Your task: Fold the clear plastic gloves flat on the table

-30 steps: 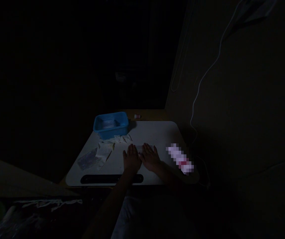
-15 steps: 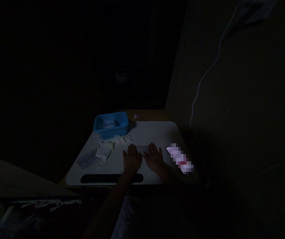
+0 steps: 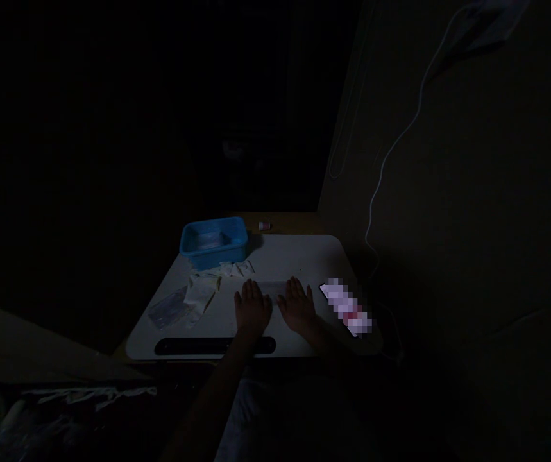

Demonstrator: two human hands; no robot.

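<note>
My left hand lies flat, palm down, with its fingers stretched out toward the far side of the white table. Beside it, my right hand rests flat in the same way, thumb and fingers apart. Both press on a thin clear plastic sheet or bag, which shows faintly between them; its edges under the palms are hidden. To the left lie a pale packet and a clear plastic bag. Several small white crumpled pieces sit behind them.
A blue plastic basin stands at the table's back left. A lit phone, its screen blurred, lies at the right. A black slot strip runs along the near edge. Behind the table is a small pinkish-white container. A white cable hangs at right.
My left hand has shifted slightly to the left, widening the gap between the hands, so more of the clear plastic shows. My right hand stays nearly in place.
</note>
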